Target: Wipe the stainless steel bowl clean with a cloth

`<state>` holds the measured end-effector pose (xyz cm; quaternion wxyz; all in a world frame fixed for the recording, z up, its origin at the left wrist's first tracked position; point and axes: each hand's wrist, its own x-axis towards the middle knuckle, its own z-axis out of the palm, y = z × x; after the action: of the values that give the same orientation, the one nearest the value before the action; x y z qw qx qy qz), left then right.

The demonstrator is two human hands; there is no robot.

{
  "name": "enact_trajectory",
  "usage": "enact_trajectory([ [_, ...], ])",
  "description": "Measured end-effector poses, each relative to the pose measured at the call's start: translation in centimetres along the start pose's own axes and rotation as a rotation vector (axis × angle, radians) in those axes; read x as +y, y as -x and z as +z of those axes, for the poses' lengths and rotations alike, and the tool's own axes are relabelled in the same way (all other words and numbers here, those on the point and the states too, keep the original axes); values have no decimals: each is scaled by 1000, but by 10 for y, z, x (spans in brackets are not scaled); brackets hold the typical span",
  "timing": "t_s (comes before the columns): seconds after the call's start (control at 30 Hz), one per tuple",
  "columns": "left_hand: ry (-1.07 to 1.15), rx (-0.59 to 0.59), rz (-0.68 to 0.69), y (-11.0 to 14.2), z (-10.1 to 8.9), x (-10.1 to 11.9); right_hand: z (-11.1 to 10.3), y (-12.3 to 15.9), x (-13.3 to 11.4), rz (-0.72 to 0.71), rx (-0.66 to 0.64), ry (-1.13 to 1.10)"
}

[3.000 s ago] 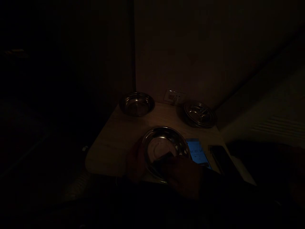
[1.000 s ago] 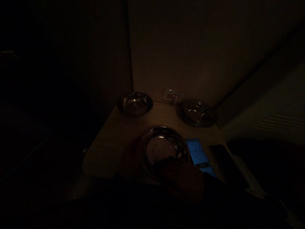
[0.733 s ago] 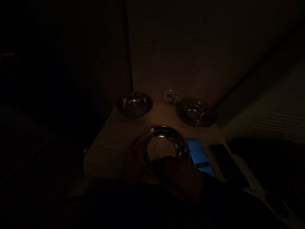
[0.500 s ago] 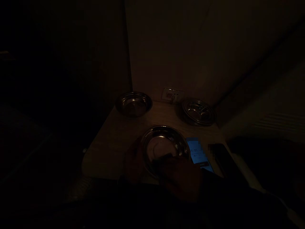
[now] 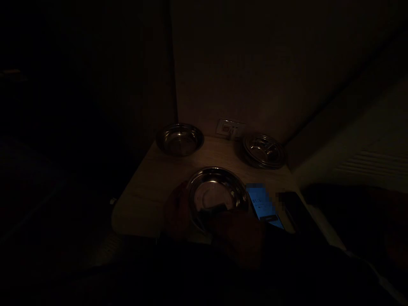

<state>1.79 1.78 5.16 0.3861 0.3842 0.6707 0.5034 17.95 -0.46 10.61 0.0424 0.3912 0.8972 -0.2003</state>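
In dim light, a round, shiny steel plate [image 5: 214, 192] with a raised rim is at the near side of a small wooden table [image 5: 143, 204]. My left hand [image 5: 176, 212] grips the plate's left edge. Over the plate's near part lies my right hand [image 5: 239, 236], its fingers closed on a dark, flat piece [image 5: 218, 209] pressed against the inside; whether it is a cloth or a sponge cannot be made out. Shadow hides most of my fingers.
A steel bowl [image 5: 180, 142] stands at the back left and stacked steel plates [image 5: 264, 151] at the back right. A lit phone [image 5: 263, 206] lies right of the plate, beside a dark oblong object [image 5: 295, 208]. A wall socket [image 5: 230, 128] is behind.
My right hand and the dark piece have moved slightly left across the plate. My left hand keeps its hold on the edge. The view has shifted a little.
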Motion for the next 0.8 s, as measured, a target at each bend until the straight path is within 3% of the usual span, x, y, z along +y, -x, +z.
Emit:
enact_trajectory([
  [0.17,31,-4,-4,0,3,-2,-2,5,4,6,-46,43],
  [0.4,56,1,49,-3,2,-4,9,-25,-18,7,88,-94],
  [0.63,16,-40,15,-2,-1,-4,-8,18,9,48,-31,65],
  [0.8,28,-71,34,0,2,-4,0,14,8,20,52,29],
])
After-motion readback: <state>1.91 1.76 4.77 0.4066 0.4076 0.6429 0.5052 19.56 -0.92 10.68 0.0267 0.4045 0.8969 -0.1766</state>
